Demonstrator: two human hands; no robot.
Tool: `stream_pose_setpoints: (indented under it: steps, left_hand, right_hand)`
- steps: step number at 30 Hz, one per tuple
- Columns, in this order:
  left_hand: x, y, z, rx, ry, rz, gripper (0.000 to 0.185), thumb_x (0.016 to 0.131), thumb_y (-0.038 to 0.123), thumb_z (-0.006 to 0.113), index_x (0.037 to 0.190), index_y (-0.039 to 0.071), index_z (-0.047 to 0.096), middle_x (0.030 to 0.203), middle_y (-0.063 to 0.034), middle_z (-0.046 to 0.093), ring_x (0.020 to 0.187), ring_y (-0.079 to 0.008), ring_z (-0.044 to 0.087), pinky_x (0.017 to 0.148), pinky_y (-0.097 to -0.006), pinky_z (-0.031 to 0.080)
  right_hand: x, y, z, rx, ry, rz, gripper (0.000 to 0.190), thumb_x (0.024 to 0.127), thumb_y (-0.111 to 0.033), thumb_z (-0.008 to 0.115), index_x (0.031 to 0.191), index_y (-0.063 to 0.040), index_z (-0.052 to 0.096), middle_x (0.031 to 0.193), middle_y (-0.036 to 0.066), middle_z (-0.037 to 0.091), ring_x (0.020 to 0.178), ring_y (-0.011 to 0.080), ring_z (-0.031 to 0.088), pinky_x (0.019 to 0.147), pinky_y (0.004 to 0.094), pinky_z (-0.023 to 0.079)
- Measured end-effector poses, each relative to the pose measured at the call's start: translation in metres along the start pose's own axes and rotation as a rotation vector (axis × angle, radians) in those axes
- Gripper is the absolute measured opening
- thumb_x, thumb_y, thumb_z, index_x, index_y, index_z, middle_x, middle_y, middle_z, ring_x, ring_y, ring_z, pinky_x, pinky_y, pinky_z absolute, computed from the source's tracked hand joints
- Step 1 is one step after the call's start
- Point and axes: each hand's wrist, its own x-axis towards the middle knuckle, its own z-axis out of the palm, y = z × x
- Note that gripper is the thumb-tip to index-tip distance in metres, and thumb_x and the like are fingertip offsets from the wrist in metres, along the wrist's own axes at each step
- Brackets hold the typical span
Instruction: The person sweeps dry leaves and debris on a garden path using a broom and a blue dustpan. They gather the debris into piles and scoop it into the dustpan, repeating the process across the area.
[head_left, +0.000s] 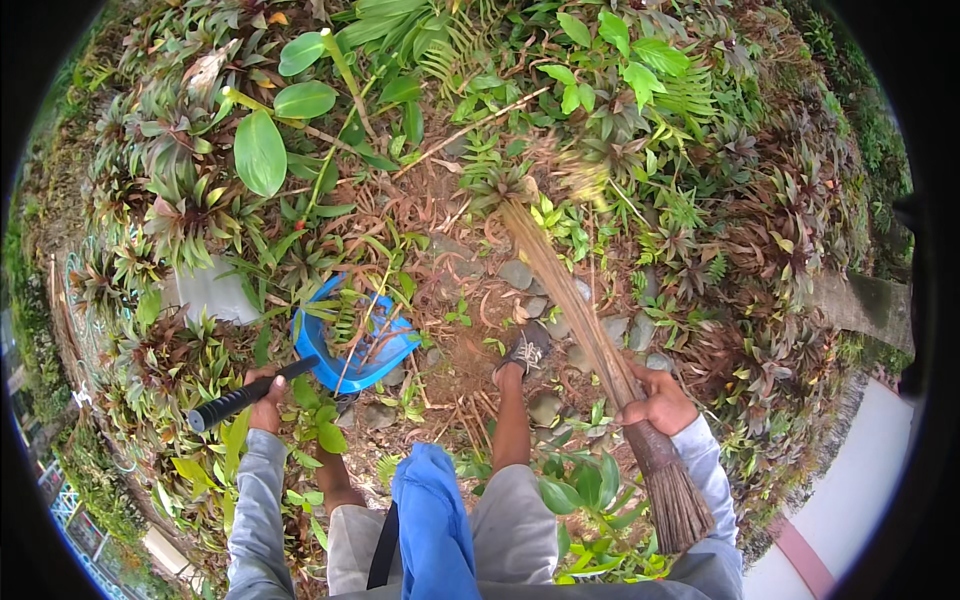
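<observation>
My left hand (268, 399) grips the black handle (244, 397) of a blue plastic dustpan (324, 369), which rests low among the plants at my left. Dry leaves, twigs and a piece of fern (346, 319) lie in the pan. In my right hand (658, 401) is a stick broom (574, 307) of bundled thin ribs, held at its bound part. Its thick butt end (679, 502) points back toward me, while the long bristles reach forward to the leaf litter beside a small rosette plant (504, 187).
Purple-green rosette plants (191, 214) grow densely on both sides. Cut stems (341, 64) with broad leaves stand ahead at left. Rounded stones (516, 274) lie around my shoe (529, 349). A pale slab (217, 291) sits at left, and a white paved surface (840, 480) at lower right.
</observation>
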Motion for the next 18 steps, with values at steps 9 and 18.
stream_pose_setpoints:
  steps: [9,18]
  left_hand:
    - [0.000,0.007,0.033,-0.007,-0.002,0.076,0.024,0.081,0.018,0.069,0.097,0.008,0.053,0.083,-0.0025,0.051,0.070,-0.0120,0.046,0.060,-0.0272,0.040]
    - [-0.009,-0.003,0.005,0.011,0.015,0.009,0.023,0.081,0.016,0.069,0.096,0.008,0.053,0.082,-0.0034,0.053,0.067,-0.0108,0.045,0.059,-0.0256,0.039]
  right_hand:
    - [0.170,0.026,0.078,-0.358,-0.353,0.211,0.058,0.066,-0.041,0.068,0.105,0.001,0.064,0.129,0.027,0.045,0.117,0.0369,0.047,0.098,0.0377,0.038]
    - [-0.016,-0.004,0.079,0.251,-0.019,0.031,0.072,0.059,-0.010,0.069,0.125,0.008,0.049,0.107,0.019,0.064,0.106,0.0251,0.058,0.096,0.0325,0.041]
